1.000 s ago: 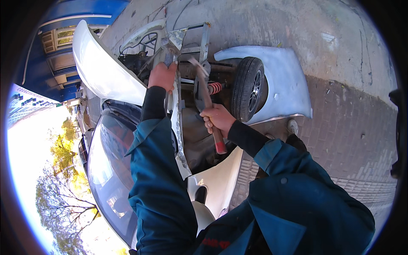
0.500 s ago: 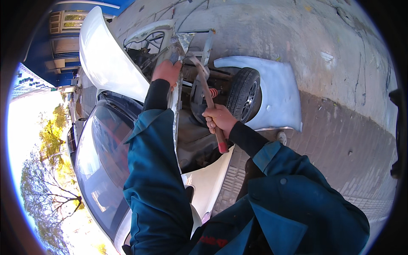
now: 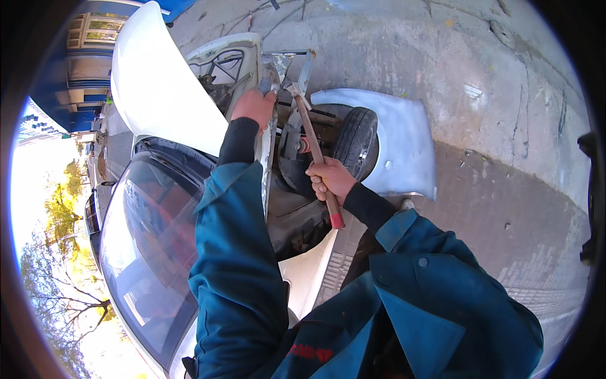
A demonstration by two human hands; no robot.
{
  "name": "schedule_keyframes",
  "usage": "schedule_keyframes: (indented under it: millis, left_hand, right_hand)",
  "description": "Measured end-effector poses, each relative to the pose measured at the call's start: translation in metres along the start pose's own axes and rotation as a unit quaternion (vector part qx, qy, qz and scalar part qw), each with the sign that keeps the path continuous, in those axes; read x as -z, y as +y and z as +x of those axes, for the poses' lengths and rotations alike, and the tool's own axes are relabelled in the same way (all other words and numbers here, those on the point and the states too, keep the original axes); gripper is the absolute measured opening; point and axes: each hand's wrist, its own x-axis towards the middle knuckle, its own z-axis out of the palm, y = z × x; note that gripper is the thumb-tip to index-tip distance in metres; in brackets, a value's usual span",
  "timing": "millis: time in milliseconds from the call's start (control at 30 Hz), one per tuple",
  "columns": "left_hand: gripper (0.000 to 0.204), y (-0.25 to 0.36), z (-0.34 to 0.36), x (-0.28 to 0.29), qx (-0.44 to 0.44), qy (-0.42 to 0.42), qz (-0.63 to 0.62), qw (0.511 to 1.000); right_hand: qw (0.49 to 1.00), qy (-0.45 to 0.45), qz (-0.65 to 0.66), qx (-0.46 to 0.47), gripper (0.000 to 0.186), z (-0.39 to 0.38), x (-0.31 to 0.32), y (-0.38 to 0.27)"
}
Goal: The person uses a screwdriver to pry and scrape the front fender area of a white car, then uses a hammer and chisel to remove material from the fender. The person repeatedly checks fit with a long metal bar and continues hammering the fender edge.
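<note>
My right hand (image 3: pixel 330 178) is wrapped round the lower wooden handle of a hammer (image 3: pixel 310 136), whose butt end is red. The hammer's head is up beside the bare metal edge of the car's front body (image 3: pixel 267 148), partly blurred; I cannot tell whether it touches. Across that edge, my left hand (image 3: pixel 254 108) is closed at the top of the metal panel, near a grey, worn patch (image 3: pixel 266 82). What its fingers hold, if anything, is hidden. Right of the metal edge, the open wheel bay shows an orange-red coil spring (image 3: pixel 303 145) and a black tyre (image 3: pixel 355 142).
A pale blue-white fender panel (image 3: pixel 404 148) stands beyond the wheel on the paving. The white hood (image 3: pixel 161 76) is raised at the left, with the windshield (image 3: pixel 154 234) below it. A metal front frame (image 3: pixel 303 72) juts out ahead. Concrete ground (image 3: pixel 404 50) lies beyond.
The view has shifted slightly, so the car sits a little lower and to the left. The hammer's handle is a little more upright, its head nearer the metal edge. Both hands keep their grips.
</note>
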Motion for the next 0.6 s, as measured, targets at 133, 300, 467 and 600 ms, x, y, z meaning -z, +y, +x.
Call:
schedule_keyframes:
  millis: [133,300,467,600]
  left_hand:
    - [0.053,-0.008,0.003,-0.008,-0.022,0.040,-0.020,0.999]
    - [0.058,-0.014,-0.017,-0.023,-0.025,0.065,-0.172,0.983]
    - [0.040,0.001,-0.094,-0.084,-0.041,-0.008,-0.527,0.849]
    - [0.034,0.010,-0.114,-0.144,0.047,-0.091,-0.664,0.741]
  right_hand:
    - [0.988,0.123,-0.066,-0.065,0.015,-0.020,0.035,-0.007]
    - [0.951,0.231,-0.202,-0.025,0.016,-0.058,0.088,-0.014]
    - [0.868,0.318,-0.381,0.033,0.027,-0.103,0.087,-0.060]
    - [0.709,0.321,-0.620,0.100,0.031,-0.142,0.074,-0.111]
